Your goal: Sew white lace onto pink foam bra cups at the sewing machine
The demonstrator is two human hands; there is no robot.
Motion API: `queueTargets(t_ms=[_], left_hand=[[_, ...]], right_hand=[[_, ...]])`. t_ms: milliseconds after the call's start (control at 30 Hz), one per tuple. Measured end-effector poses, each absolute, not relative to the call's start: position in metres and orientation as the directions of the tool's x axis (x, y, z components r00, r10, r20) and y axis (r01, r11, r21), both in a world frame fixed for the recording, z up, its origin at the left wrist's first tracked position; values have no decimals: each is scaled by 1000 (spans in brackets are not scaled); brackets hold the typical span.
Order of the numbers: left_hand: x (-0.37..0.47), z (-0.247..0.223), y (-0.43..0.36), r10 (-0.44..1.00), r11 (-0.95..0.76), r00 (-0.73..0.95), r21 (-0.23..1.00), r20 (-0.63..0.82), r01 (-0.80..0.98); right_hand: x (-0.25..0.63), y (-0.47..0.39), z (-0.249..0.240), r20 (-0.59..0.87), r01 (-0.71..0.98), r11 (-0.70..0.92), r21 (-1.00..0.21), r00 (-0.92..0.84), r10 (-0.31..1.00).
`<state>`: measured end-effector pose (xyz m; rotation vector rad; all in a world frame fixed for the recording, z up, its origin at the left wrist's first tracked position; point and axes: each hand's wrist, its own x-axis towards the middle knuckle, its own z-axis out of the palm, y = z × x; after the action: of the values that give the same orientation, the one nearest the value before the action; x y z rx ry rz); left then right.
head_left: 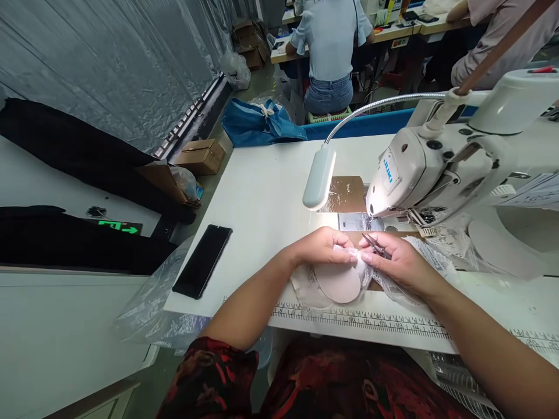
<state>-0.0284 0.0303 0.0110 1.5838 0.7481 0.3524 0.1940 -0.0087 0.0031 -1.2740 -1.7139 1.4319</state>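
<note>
My left hand (328, 247) pinches the edge of a white lace piece (311, 289) with a round pale pad (339, 283) lying below the fingers. Close beside it, my right hand (395, 259) is closed around small metal scissors (376, 245), and its fingertips touch the white fabric as well. More lace (430, 256) trails to the right of the right hand. Just beyond both hands stands the head of a white sewing machine (404, 169), its presser foot near the right hand.
A black phone (202, 261) lies at the table's left. A lamp (319, 177) on a flexible arm hangs over the white table (262, 192). Pale round pieces (502, 247) lie at the right. Beyond the table sits a person in light blue (331, 41); another person is at the upper right.
</note>
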Motion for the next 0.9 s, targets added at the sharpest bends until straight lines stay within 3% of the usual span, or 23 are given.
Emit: queueTargets(t_ms=[133,333,633,900], left_hand=[[-28,13,28,630,128,726,958,-277,255],[-27,12,28,645,194,706,956,-293,220],[-27,10,29,635,250,706,948,-315,198],[-25,9,29,633,224,703,946,-325,236]], right_hand=[[205,-6,3,-160,263,-43,-964,-441,883],[212,-2,12,-203,375,-11,-927,-478,855],[204,-2,20,-169,412,74,-908,-522,836],[198,-5,14,-208,380,14,-925,-536,818]])
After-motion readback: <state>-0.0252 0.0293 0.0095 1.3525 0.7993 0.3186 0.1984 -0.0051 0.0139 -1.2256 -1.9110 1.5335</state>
